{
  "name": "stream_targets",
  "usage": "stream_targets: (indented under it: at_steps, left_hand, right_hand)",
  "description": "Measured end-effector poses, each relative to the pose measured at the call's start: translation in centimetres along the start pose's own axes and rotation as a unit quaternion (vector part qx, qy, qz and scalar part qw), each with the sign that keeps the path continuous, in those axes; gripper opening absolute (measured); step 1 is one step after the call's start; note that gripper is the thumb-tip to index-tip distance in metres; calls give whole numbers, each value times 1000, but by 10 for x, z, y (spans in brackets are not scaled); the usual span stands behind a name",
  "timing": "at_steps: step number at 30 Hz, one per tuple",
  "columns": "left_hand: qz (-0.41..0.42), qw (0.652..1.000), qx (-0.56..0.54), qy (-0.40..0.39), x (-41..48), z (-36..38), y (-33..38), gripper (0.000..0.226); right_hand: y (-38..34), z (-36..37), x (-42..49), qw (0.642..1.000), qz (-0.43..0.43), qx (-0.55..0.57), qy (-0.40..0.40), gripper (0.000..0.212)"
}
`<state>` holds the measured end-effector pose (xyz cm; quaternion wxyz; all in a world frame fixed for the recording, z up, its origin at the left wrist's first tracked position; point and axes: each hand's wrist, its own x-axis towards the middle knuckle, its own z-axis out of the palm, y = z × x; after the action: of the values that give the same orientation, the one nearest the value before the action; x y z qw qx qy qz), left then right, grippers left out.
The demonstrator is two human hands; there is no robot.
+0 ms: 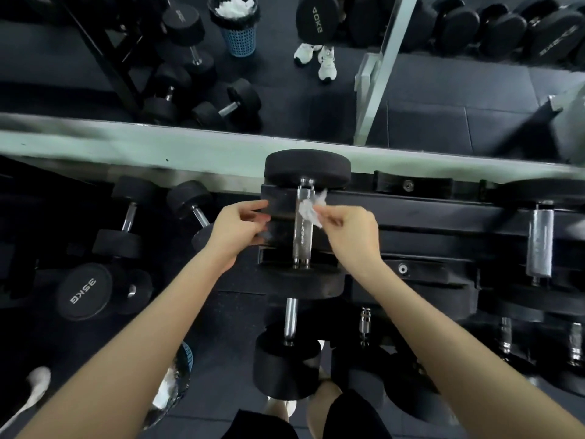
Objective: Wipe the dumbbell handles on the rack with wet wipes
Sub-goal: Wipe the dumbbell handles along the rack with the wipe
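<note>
A black dumbbell lies on the top tier of the black rack, its knurled steel handle pointing away from me. My right hand pinches a crumpled white wet wipe against the right side of that handle, near its far end. My left hand hovers just left of the handle over the rack cradle, fingers curled and apart, holding nothing. Another steel dumbbell handle rests on the rack to the right.
A mirror stands behind the rack. Loose dumbbells, one marked 35KG, lie on the floor at left. A blue bin with white wipes stands by my left forearm. Lower rack tiers hold more dumbbells.
</note>
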<state>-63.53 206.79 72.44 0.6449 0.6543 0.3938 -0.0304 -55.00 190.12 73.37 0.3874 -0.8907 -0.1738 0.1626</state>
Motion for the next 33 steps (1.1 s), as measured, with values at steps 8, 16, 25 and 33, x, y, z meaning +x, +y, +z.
stream_targets:
  at_steps: [8, 16, 25, 33]
  left_hand:
    - [9, 998, -55, 39, -14, -13, -17, 26]
    - [65, 997, -28, 27, -5, 40, -11, 13]
    - [3, 1000, -24, 18, -12, 45, -22, 27]
    - [-35, 999, -27, -17, -7, 44, -23, 21]
  right_hand:
    - [20, 15, 15, 927, -293, -181, -153, 44]
    - [13, 12, 7, 965, -241, -61, -82, 34]
    - [3, 23, -8, 997, -18, -68, -44, 20]
    - [0, 34, -12, 996, 33, -76, -18, 22]
